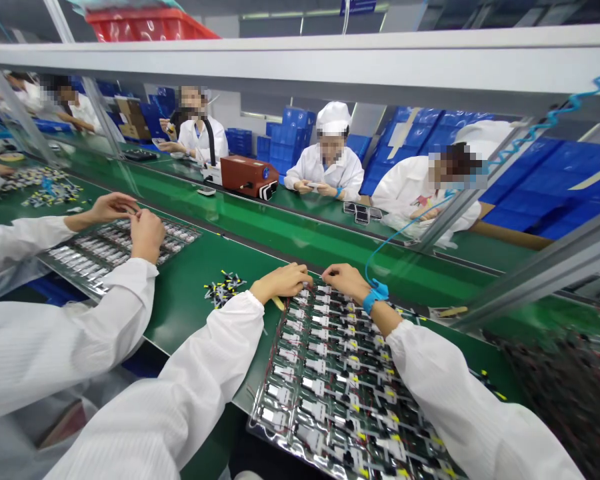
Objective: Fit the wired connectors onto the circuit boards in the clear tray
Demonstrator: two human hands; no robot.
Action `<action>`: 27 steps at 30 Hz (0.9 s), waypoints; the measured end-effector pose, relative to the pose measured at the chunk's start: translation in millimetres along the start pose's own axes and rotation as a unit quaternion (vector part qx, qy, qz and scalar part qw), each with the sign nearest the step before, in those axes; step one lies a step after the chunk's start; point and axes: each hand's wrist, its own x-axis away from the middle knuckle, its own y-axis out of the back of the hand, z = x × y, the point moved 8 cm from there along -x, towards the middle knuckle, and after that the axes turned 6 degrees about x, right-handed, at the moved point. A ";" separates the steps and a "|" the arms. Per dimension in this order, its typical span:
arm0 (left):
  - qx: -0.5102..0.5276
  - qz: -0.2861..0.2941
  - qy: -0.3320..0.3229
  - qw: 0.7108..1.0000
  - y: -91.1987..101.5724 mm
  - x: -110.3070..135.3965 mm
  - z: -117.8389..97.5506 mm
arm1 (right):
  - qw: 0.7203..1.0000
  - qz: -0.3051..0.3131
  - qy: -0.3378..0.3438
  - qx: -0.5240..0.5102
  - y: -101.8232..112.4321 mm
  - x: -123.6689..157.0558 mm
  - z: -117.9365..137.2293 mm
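Green conveyor bench [195, 313]: tray of wired circuit modules [340, 380] at 12 o'clock, loose black-and-yellow connectors [224, 289] at 11, tray of silver parts [120, 250] at 10.

We wear a white smock [180, 373], its two long sleeves reaching up from the bottom of our view on either side. The cloth looks thin and smooth, with fine, close lines running along the arm and soft creases where it folds. Each sleeve ends in a plain white cuff [254, 308] at the wrist, slightly bunched and unmarked. Our left hand [280, 281] and right hand [345, 280] are bare. Around our right wrist sits a bright blue wrist strap [376, 298], a broad band with a chunky fastening on top. From it, a thin blue cord [366, 267] rises away from the arm in a long curve.
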 end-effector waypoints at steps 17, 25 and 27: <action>0.093 -0.048 0.002 0.994 6.4 2.2 8.0 | 0.999 0.018 0.028 -0.020 -19.6 -1.4 20.0; 0.195 -0.042 0.042 0.979 -1.3 -3.7 26.9 | 0.999 0.017 0.018 -0.044 -20.5 0.9 14.5; 0.192 -0.043 0.037 0.980 -2.1 -4.9 27.2 | 0.999 0.016 0.018 -0.048 -20.9 1.2 14.0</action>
